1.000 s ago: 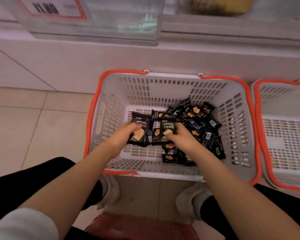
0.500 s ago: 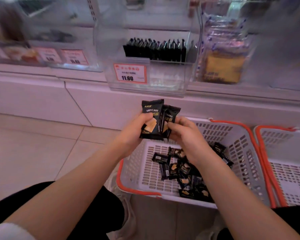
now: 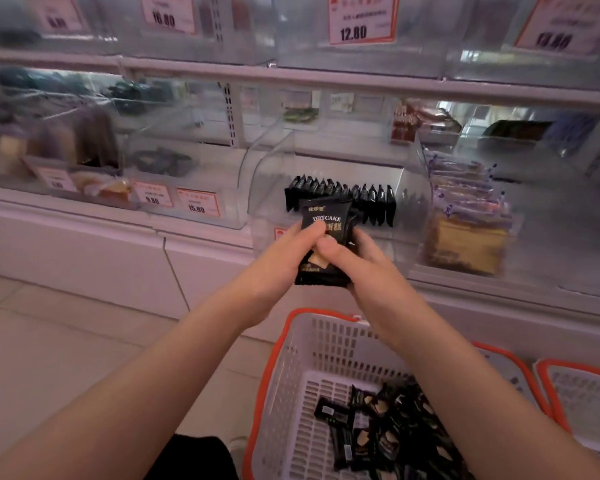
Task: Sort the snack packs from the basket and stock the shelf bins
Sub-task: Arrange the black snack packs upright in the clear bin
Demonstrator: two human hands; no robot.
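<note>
Both hands have risen from over the basket (image 3: 293, 368) to just in front of the clear bin (image 3: 329, 157). The left hand (image 3: 284, 258) and right hand (image 3: 357, 265) together grip black packs (image 3: 326, 237), thumbs pressed on the front one. A row of packs (image 3: 371, 199) stands upright in the bin; loose packs (image 3: 388, 431) lie in the basket below.

black snack packs (image 3: 326, 244), white orange-rimmed basket (image 3: 312, 358)

Shop: price tags (image 3: 361, 20), shelf bins (image 3: 336, 168)
</note>
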